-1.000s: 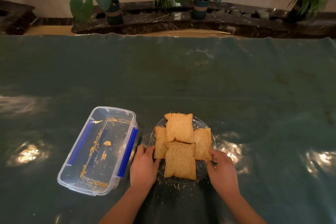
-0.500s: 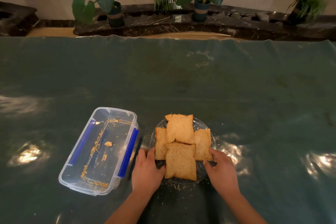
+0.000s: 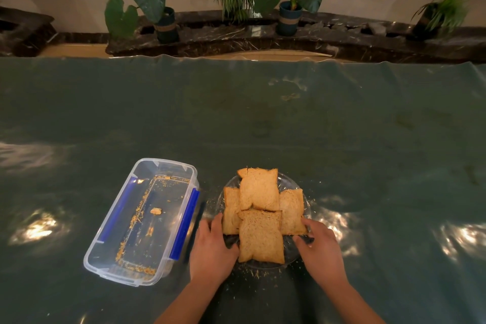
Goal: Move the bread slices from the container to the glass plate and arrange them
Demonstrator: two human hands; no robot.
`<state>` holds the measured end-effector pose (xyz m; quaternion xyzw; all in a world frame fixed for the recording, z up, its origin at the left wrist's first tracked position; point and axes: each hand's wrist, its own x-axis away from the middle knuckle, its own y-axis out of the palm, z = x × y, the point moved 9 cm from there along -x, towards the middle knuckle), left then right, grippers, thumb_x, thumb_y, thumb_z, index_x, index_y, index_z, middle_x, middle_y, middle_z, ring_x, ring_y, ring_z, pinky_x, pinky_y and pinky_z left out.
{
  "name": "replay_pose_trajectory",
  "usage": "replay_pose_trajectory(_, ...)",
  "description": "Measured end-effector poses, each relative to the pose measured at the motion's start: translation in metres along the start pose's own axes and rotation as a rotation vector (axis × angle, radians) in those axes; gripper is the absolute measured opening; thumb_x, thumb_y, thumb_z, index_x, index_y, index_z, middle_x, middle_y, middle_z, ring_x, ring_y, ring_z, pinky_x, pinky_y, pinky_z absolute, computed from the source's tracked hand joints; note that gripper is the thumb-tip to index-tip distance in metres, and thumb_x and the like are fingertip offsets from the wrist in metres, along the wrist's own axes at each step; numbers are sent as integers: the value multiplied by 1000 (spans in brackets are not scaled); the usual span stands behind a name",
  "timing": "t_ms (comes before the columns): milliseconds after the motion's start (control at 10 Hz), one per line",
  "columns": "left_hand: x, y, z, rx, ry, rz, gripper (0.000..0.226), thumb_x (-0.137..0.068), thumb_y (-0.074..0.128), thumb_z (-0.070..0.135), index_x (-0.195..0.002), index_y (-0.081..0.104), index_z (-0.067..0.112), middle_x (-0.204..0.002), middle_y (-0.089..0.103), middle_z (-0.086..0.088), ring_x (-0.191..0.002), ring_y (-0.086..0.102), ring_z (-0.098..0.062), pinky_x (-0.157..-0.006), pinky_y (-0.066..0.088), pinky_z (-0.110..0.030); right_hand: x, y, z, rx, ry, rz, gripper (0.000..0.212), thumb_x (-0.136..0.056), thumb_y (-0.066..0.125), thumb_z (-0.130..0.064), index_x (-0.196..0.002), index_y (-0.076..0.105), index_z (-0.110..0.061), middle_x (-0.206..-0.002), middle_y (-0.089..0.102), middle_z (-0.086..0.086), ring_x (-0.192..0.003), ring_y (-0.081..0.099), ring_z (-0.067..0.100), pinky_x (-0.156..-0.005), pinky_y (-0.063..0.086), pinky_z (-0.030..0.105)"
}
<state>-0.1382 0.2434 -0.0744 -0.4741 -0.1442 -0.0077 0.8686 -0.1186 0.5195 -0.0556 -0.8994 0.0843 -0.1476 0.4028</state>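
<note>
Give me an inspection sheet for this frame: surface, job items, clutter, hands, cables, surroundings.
Surface: dark green table cover, glossy, light glare patches.
Job's things: four bread slices overlapping on the glass plate; clear container left of it, lid off, blue clips, only crumbs inside.
Clutter: crumbs scattered around the plate.
Grippers: left hand and right hand at the plate's near sides, fingers touching slices; no closed grasp visible.
Cables: nothing seen.
Surroundings: potted plants on a dark marble ledge beyond the table.
</note>
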Motion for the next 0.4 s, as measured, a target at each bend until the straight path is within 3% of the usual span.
replay_pose_trajectory(200, -5, -24, -1, -7, 52, 66, 56, -82, 66, 31, -134, 46, 25, -128, 48, -1, -111, 53, -14, -90, 50, -30, -1, -6, -3, 9, -7, -4, 39, -82, 74, -20, -119, 64, -16, -115, 62, 1, -103, 62, 22, -91, 52, 43)
replay_pose_trajectory(400, -12, -37, -2, 82, 26, 53, 51, -86, 66, 27, -134, 48, 26, -128, 49, 0, -104, 58, -12, -88, 53, -29, 1, -9, -14, 34, -45, 24, 39, -82, 72, -19, -120, 64, -15, -119, 64, 4, -108, 58, 24, -93, 49, 38)
